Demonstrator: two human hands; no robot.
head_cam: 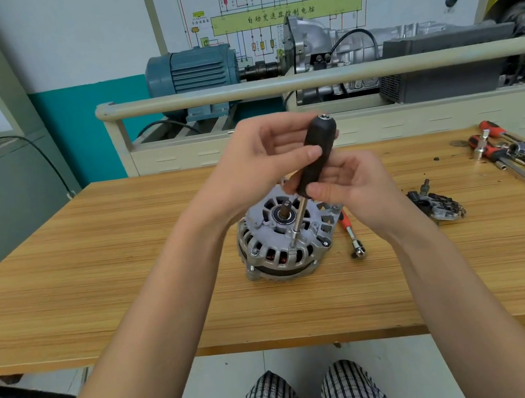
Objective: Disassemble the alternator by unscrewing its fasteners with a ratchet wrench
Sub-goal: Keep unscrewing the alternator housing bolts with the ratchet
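Alternator (283, 235) sits shaft-up mid tabletop (94, 279). A black-handled driver (315, 158) stands tilted over it, metal shank running down to a fastener on the housing's front rim. Left hand (261, 160) is wrapped around the upper handle, right hand (352, 183) pinches the lower handle with thumb and fingers. Red-handled wrench (350, 232) lies just right of the alternator. A removed dark part (435, 203) sits further right; loose tools (520, 152) clutter the far right edge.
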